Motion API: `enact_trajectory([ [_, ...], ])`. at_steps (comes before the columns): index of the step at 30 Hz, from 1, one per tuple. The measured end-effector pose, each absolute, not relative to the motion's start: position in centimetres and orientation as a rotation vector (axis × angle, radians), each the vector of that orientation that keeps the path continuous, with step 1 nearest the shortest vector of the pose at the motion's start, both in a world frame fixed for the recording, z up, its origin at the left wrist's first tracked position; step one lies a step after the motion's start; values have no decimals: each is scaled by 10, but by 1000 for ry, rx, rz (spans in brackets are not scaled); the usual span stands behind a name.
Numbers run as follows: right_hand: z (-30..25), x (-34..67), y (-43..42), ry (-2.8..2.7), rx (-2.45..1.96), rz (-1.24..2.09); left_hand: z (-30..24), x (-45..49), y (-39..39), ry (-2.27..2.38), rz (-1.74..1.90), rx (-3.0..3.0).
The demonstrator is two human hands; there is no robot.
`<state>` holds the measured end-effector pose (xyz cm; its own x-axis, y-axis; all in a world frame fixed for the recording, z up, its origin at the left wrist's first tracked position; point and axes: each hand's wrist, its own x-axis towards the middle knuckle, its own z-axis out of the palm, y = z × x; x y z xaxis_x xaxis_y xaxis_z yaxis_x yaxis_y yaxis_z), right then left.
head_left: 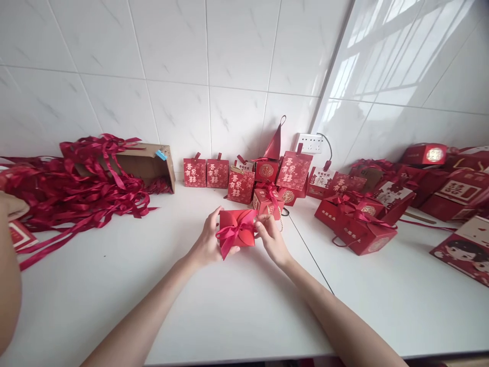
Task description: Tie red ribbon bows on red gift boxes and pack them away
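Observation:
My left hand [208,239] and my right hand [272,238] hold a small red gift box [231,220] just above the white table [237,306]. A red ribbon bow [234,235] lies across the box's front. My left hand grips the box's left side, thumb over the lower edge. The fingers of my right hand pinch the ribbon at the box's right end. Right behind them stands another small red box with a bow [267,201].
A heap of loose red ribbons [72,188] spills from a tipped cardboard box [147,163] at the left. Several red printed gift boxes [240,178] line the tiled wall, more [359,224] fill the right. A wall socket [311,143] sits behind. Another person's arm [9,275] shows at the left edge.

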<state>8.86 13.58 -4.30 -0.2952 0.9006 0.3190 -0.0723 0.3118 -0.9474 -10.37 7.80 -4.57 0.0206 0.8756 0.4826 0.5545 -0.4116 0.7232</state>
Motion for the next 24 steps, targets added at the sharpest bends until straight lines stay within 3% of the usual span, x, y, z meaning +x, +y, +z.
enact_trajectory([
  [4, -35, 89, 133, -1524, -737, 1336, -43, -102, 73, 1381, 1271, 1965],
  [18, -27, 91, 128, -1527, -767, 1245, -32, -99, 75, 1426, 1352, 1855],
  [24, -29, 93, 135, -1182, -771, 1343, -33, -116, 78, 1582, 1407, 1741],
])
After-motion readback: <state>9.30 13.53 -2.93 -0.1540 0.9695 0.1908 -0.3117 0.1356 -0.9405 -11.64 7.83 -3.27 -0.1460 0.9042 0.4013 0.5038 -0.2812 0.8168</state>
